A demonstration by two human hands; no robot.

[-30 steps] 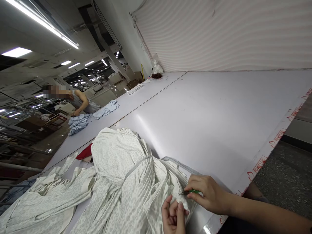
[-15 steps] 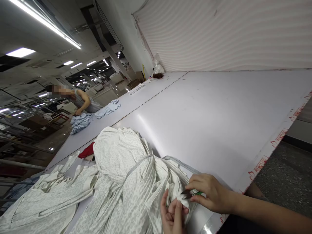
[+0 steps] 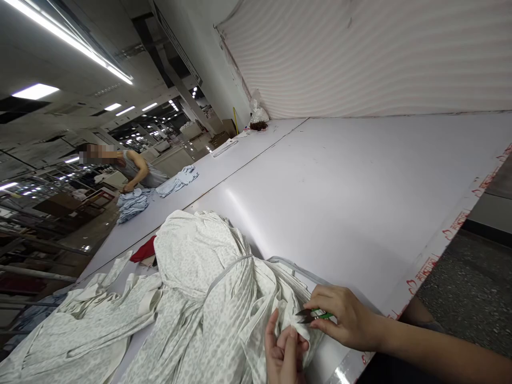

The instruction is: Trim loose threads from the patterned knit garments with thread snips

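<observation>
A bundle of white fabric with a pale grey leopard print (image 3: 224, 282) lies on the table, cinched round its middle by a grey strip (image 3: 229, 271). My left hand (image 3: 286, 352) pinches an edge of this fabric between thumb and fingers at the bundle's near right side. In my right hand (image 3: 340, 314) is a pair of thread snips (image 3: 314, 316) with dark blades and green on the handle. The blades point left, right beside the pinched edge and my left fingertips, and look slightly parted. Whether they touch the fabric I cannot tell.
More printed pieces (image 3: 88, 314) lie to the left, with a red cloth (image 3: 144, 249) behind them. Across the white table (image 3: 340, 186), a person (image 3: 138, 165) handles light blue garments (image 3: 134, 202). A plastic bag (image 3: 258, 109) stands by the wall. The table's edge runs along the right.
The snips have turned a little and their blades look wider apart, with more green showing. My left hand still pinches the fabric, almost unmoved.
</observation>
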